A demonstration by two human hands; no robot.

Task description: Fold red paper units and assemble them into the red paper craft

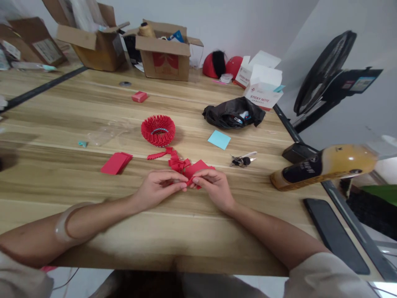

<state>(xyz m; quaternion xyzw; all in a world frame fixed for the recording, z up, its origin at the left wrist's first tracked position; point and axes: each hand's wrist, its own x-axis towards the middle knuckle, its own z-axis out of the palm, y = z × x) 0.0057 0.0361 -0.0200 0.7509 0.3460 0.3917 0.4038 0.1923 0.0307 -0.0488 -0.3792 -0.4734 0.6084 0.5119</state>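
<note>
Between the fingertips of my left hand (161,187) and my right hand (214,187) is a small folded piece of red paper (190,181). Both hands pinch it, one from each side, just above the table. Flat red paper sheets (198,166) lie right behind my fingers, partly covered by them. Folded red paper pieces (176,161) are heaped beyond my left fingertips, with a short row trailing left. Farther back stands a red bowl (158,130) built of many folded paper pieces, with a light blue band inside. A stack of red paper (116,163) lies to the left.
A blue sheet (219,139), keys (243,160) and a black plastic bag (233,114) lie to the right. A drink bottle (322,167) and a phone (336,234) are near the right edge. Cardboard boxes (164,58) and a sticky note box (262,97) line the back.
</note>
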